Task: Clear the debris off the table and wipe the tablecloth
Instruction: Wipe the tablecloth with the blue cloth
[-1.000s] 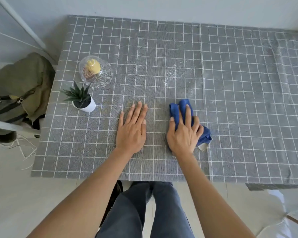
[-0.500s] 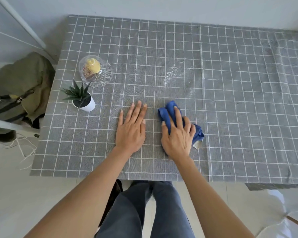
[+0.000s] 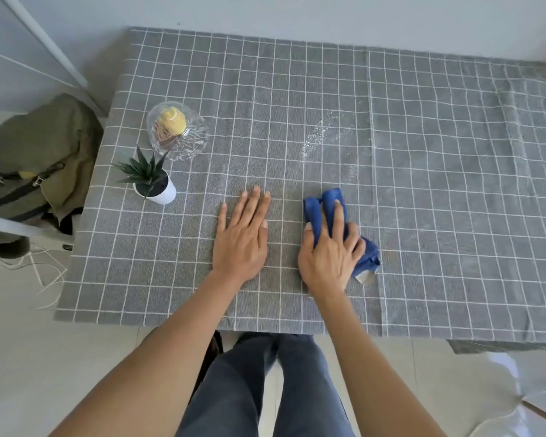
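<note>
Left hand (image 3: 241, 239): spread flat on the tablecloth (image 3: 423, 184), holding nothing. Right hand (image 3: 330, 253): fingers curled over a bunched blue cloth (image 3: 327, 212), pressing it down at the near edge. White debris (image 3: 320, 137): farther back, unwiped. Risks: strokes scattering powder floorward; cloth rucking; glass dish (image 3: 177, 130) and potted plant (image 3: 153, 181) knocked.

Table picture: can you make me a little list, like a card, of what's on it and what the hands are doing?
table cover: grey checked tablecloth
left hand: flat on the tablecloth, fingers spread, holding nothing
right hand: pressing a blue cloth onto the tablecloth
mess: white crumbs beyond the cloth, not yet wiped
plant: small, in a white pot, near the left edge
glass dish: behind the plant, something yellow inside
beside the table: green bag on the left
</note>
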Tool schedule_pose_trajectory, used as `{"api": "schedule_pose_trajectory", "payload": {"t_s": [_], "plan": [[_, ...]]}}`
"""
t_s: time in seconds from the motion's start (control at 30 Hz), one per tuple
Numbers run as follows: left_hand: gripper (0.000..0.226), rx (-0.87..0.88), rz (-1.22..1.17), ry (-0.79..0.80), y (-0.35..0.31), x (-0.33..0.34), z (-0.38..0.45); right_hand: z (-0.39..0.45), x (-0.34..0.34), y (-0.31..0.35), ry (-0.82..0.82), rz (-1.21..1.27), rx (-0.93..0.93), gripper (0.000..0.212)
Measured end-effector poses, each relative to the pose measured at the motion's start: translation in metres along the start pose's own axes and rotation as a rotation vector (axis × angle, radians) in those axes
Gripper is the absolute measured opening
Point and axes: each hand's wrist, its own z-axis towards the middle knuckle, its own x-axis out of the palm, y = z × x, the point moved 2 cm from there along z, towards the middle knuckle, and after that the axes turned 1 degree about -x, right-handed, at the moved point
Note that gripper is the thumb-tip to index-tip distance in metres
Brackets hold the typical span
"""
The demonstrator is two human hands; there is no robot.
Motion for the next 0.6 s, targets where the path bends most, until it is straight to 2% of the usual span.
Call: {"api": "schedule_pose_trajectory", "payload": {"t_s": [0.13, 0.27, 0.33, 0.43, 0.5, 0.6], "plan": [[0.053, 0.004, -0.008, 0.001, 0.001, 0.0, 0.0, -0.022, 0.008, 0.012, 0.037, -0.038, -0.189, 0.051], [0.053, 0.003, -0.02, 0.014, 0.0, -0.001, 0.0, -0.006, -0.001, -0.021, 0.016, -0.029, 0.016, 0.054], [0.053, 0.003, -0.011, 0.005, 0.0, 0.0, 0.0, -0.009, -0.003, -0.016, 0.002, -0.002, 0.027, 0.055], [0.053, 0.001, -0.003, -0.004, 0.001, 0.0, -0.001, -0.034, 0.003, 0.0, 0.043, -0.02, -0.196, 0.053], [0.053, 0.003, -0.005, 0.006, 0.0, -0.001, -0.001, -0.037, 0.003, -0.006, 0.033, -0.049, -0.254, 0.051], [0.054, -0.001, -0.013, 0.027, 0.0, -0.002, 0.0, -0.024, -0.001, -0.02, -0.004, -0.017, -0.083, 0.055]]}}
